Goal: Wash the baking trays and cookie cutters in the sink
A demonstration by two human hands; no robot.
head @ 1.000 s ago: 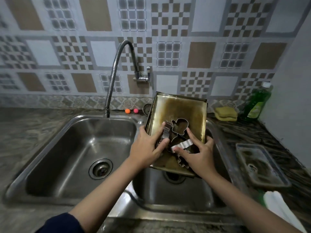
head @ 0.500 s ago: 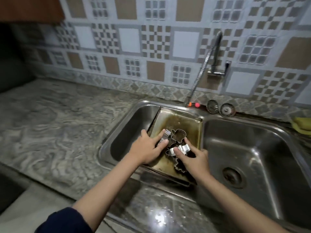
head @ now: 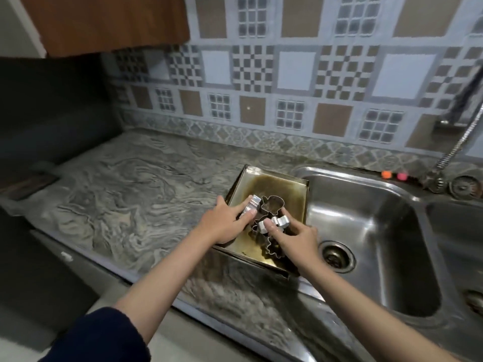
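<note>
A stained, brownish baking tray (head: 285,189) is held over the left rim of the left sink basin (head: 366,231), partly above the counter. Several metal cookie cutters (head: 271,205) lie on it. My left hand (head: 224,223) grips the tray's left edge, its thumb pressing a round fluted cutter (head: 249,207) against the tray. My right hand (head: 295,239) holds the tray's right side, with its fingers pinning a small shiny cutter (head: 277,222). The tray's lower right corner is hidden under my right hand.
Grey marbled counter (head: 130,199) stretches left of the sink. A second basin (head: 460,244) lies at the right edge. The flexible tap hose (head: 457,142), two small orange and pink knobs (head: 392,175) and a sink strainer (head: 465,186) sit behind the basins. A wooden cabinet (head: 104,22) hangs above left.
Both hands have carried the tray with the cutters leftward, from the right basin across the left basin to its left rim above the counter. The view has swung left.
</note>
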